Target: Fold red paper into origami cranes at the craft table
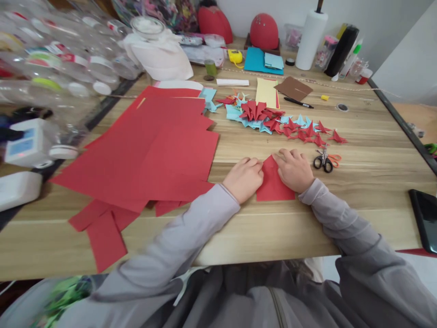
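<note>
A small red sheet of paper (pixel 274 186) lies on the table in front of me, its top end narrowed to a point with slanted sides. My left hand (pixel 244 180) is closed at its upper left edge, fingers curled and pressed together. My right hand (pixel 295 171) grips the upper right side, with fingertips close to the point. Beyond the hands lies a row of folded red paper cranes (pixel 309 132) mixed with light-blue folded pieces (pixel 235 112). Black-handled scissors (pixel 323 163) rest right of my right hand, beside an orange-handled pair (pixel 335 159).
Large red sheets (pixel 146 150) cover the table's left side, with smaller red pieces (pixel 106 241) near the front edge. Plastic bottles (pixel 78 59) crowd the far left. A pen (pixel 298 103), brown paper (pixel 294 88) and yellow tape measure (pixel 235 56) lie behind; a phone (pixel 425 218) is at right.
</note>
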Action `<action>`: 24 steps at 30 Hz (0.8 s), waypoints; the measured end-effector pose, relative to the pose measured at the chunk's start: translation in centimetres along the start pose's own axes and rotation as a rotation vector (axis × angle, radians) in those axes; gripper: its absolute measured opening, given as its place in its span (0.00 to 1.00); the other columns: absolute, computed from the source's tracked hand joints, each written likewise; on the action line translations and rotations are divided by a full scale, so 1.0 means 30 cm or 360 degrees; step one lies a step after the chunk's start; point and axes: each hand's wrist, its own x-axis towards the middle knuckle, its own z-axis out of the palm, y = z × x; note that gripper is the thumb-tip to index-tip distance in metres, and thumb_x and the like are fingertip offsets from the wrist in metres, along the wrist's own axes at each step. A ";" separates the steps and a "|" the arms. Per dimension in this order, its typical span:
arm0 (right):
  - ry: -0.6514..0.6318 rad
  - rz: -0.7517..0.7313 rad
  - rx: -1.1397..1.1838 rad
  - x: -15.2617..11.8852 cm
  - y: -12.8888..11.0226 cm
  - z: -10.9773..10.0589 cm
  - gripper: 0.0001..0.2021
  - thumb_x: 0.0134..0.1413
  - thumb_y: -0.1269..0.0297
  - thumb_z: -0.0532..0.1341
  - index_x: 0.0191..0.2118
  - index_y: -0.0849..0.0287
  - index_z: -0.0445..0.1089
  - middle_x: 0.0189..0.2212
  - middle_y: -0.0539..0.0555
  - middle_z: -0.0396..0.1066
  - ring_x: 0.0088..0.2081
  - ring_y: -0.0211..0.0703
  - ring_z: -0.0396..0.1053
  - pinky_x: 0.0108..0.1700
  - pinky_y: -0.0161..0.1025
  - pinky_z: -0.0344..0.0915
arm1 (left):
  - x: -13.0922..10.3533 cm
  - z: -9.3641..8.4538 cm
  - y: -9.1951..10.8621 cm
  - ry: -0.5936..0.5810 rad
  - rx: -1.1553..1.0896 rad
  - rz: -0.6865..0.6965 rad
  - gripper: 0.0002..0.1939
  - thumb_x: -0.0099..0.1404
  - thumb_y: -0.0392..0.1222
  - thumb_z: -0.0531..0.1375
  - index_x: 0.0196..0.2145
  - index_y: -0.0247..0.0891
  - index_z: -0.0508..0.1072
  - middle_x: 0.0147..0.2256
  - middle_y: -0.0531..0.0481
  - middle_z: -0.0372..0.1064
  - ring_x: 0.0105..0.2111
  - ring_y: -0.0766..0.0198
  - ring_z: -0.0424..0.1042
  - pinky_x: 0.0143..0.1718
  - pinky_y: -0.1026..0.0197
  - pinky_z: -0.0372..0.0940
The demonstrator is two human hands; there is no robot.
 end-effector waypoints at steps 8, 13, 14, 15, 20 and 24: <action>-0.0004 -0.0008 0.0061 0.001 -0.002 0.000 0.23 0.60 0.64 0.48 0.59 0.58 0.60 0.56 0.61 0.61 0.49 0.57 0.56 0.44 0.49 0.51 | -0.012 -0.034 -0.034 0.0024 -0.0091 -0.0040 0.11 0.61 0.32 0.53 0.28 0.32 0.76 0.30 0.40 0.73 0.38 0.53 0.67 0.39 0.50 0.63; -0.0004 0.0024 0.0147 0.001 0.007 0.003 0.22 0.60 0.63 0.49 0.60 0.56 0.60 0.57 0.61 0.61 0.51 0.57 0.55 0.45 0.49 0.51 | 0.096 0.045 -0.030 0.0127 -0.0201 0.0009 0.16 0.64 0.29 0.48 0.42 0.27 0.74 0.43 0.39 0.72 0.43 0.58 0.67 0.46 0.56 0.64; -0.0004 0.0047 0.0173 0.001 0.011 0.004 0.22 0.60 0.63 0.48 0.60 0.54 0.61 0.57 0.61 0.60 0.51 0.56 0.55 0.46 0.49 0.51 | 0.107 0.064 -0.032 0.0096 -0.0210 0.0029 0.16 0.64 0.30 0.48 0.41 0.27 0.75 0.42 0.40 0.72 0.42 0.58 0.67 0.46 0.57 0.64; -0.0005 0.0069 0.0199 0.001 0.015 0.006 0.22 0.61 0.62 0.48 0.59 0.53 0.61 0.57 0.60 0.60 0.51 0.56 0.55 0.46 0.49 0.51 | 0.113 0.080 -0.036 0.0083 -0.0221 0.0063 0.16 0.65 0.30 0.48 0.40 0.28 0.75 0.39 0.41 0.72 0.42 0.58 0.67 0.46 0.58 0.65; 0.0007 0.0114 0.0264 -0.003 0.024 0.010 0.20 0.62 0.60 0.47 0.58 0.49 0.63 0.57 0.57 0.61 0.51 0.55 0.56 0.46 0.49 0.51 | 0.090 0.132 -0.065 0.0224 -0.0373 0.0129 0.16 0.64 0.28 0.49 0.43 0.32 0.74 0.41 0.44 0.71 0.42 0.60 0.66 0.46 0.59 0.64; 0.0032 0.0105 0.0252 -0.003 0.023 0.012 0.20 0.62 0.61 0.48 0.57 0.50 0.64 0.57 0.58 0.61 0.51 0.55 0.56 0.46 0.49 0.51 | 0.084 0.133 -0.069 0.0236 -0.0435 0.0126 0.16 0.65 0.29 0.50 0.46 0.32 0.72 0.42 0.44 0.70 0.44 0.61 0.65 0.48 0.59 0.63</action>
